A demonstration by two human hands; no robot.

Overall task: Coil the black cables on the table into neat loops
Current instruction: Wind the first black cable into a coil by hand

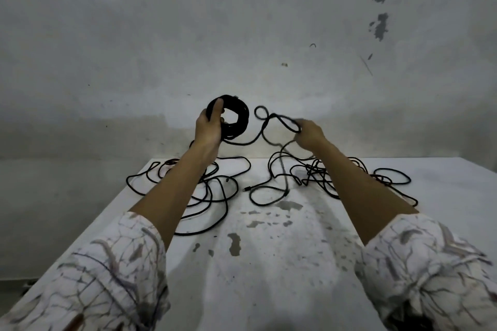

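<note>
Tangles are the main risk from here. Just above the middle of the frame, the left hand (208,126) holds a finished-looking coil (235,118) upright in the air, its grip clamped round the bundle with the thumb laid over the turns. To the right of it, the right hand (309,133) pinches the free run of the same cable (271,121), which throws a small loop near the coil and then drops to the worktop (269,263) below.

That trailing run falls straight into a knotted heap (314,173) lying right of centre on the worktop. If the right hand draws in more length without shaking the knot loose first, I judge the cable will snag, drag the whole heap along, or pull the knot tighter. The small twisted loop between the hands is another worry: wound in as it stands, it would leave a kink and spoil the neat turns.

A second loose sprawl of cable (215,196) lies left of centre, partly under the left forearm. Whether it belongs to the same cable cannot be told. An arm lowered carelessly could catch it and sweep it toward the worktop's left edge.

The coil itself depends on one hand; a slackened grip would let the turns spring apart.
</note>
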